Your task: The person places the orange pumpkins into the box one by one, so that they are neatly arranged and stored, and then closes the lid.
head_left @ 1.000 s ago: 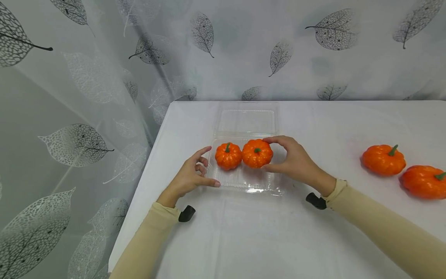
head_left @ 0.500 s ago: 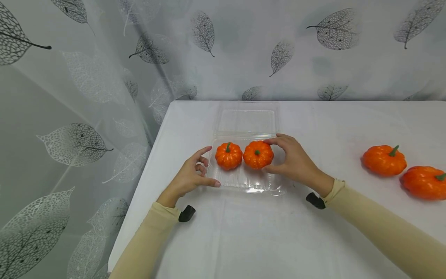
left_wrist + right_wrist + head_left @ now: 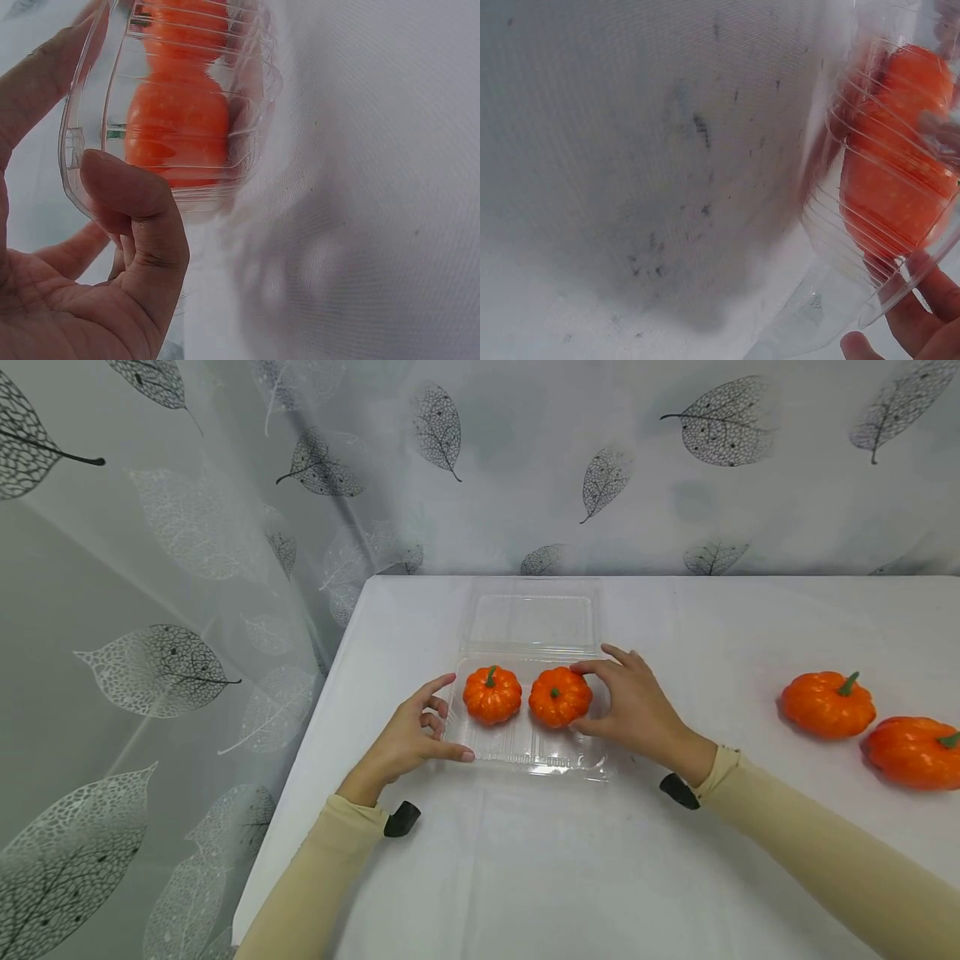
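A clear plastic clamshell container (image 3: 495, 745) lies on the table with its lid folded back flat. Two small orange toy pumpkins with green stems sit in its base, a narrow gap between them: a left pumpkin (image 3: 492, 696) and a right pumpkin (image 3: 560, 697). My left hand (image 3: 408, 739) holds the container's left side, thumb near the front corner; the left wrist view shows the thumb (image 3: 131, 187) against the rim. Thumb and index finger of my right hand (image 3: 633, 706) pinch the right pumpkin, the other fingers raised. Through the clear wall, the right wrist view shows orange pumpkin (image 3: 900, 172).
Two more orange pumpkins, one (image 3: 827, 705) and another (image 3: 915, 753) cut by the frame edge, lie at the right of the white-covered table (image 3: 555, 877). A leaf-printed curtain (image 3: 510, 460) hangs behind and at the left.
The right pumpkin has shifted slightly right and toward me with my right hand, parting from the left one. Some right-hand fingers have lifted. My left hand has stayed still.
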Tool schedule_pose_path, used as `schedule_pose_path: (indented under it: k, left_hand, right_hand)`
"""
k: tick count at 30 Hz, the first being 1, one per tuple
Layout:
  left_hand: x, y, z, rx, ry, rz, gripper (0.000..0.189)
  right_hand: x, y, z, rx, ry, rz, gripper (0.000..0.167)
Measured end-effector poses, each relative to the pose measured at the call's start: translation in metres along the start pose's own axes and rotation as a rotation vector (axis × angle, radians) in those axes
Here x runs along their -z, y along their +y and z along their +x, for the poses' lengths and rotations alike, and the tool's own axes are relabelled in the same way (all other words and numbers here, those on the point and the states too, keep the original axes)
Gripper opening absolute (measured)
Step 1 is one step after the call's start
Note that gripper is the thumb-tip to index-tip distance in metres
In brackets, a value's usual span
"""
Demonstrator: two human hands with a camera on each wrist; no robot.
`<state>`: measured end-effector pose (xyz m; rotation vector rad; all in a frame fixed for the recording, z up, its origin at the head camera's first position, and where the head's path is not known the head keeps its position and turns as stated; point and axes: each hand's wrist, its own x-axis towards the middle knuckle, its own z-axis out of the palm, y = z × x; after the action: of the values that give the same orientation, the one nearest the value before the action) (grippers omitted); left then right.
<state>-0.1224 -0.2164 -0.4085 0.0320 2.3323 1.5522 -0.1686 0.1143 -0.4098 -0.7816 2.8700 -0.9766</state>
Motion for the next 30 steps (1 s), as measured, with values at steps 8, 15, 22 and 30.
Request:
schedule_pose_path:
  k: [8, 15, 22, 30]
  left_hand:
    - [0.0006, 0.0001, -0.0003, -0.006, 0.0, -0.005, 0.113]
    - [0.0021, 0.0006, -0.0009, -0.006, 0.0, -0.006, 0.113]
    - [0.0025, 0.0012, -0.0015, -0.002, -0.001, -0.002, 0.113]
    - [0.0028, 0.0022, -0.0022, 0.001, -0.002, 0.011, 0.113]
  right_hand:
    - [-0.0009, -0.0015, -0.0011, 0.008, 0.008, -0.082, 0.07]
    - [-0.0007, -0.0035, -0.0026, -0.006, -0.001, -0.126, 0.071]
    - [-0.0024, -0.0024, -0.0039, -0.004, -0.015, -0.105, 0.077]
    - [-0.0016, -0.0046, -0.0053, -0.001, -0.003, -0.045, 0.078]
